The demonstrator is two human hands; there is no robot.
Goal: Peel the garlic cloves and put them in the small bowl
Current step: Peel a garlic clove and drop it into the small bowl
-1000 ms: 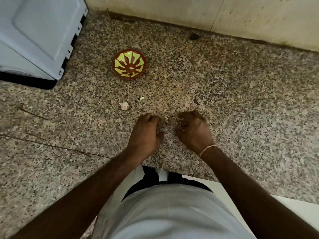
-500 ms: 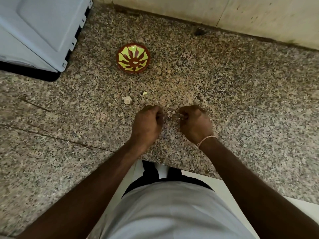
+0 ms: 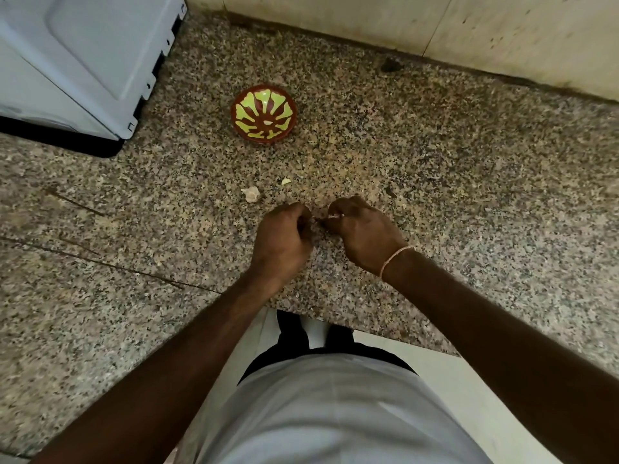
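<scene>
Clove pinched between both hands, bowl straight ahead

The left hand [image 3: 283, 239] and right hand [image 3: 363, 236] curl their fingers round a clove [image 3: 330, 216], mostly hidden between them. The bowl [image 3: 264, 116] sits far and slightly left, nearer the left hand; a peeled clove [image 3: 268, 122] lies inside. A skin scrap [image 3: 251, 194] lies between.

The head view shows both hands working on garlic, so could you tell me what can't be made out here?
- Garlic clove: hidden between the curled fingers of the left hand and right hand; only a pale sliver shows.
- Pale speck in the small bowl: too small to identify.
- Grey appliance: cut off by the frame's left edge.
</scene>
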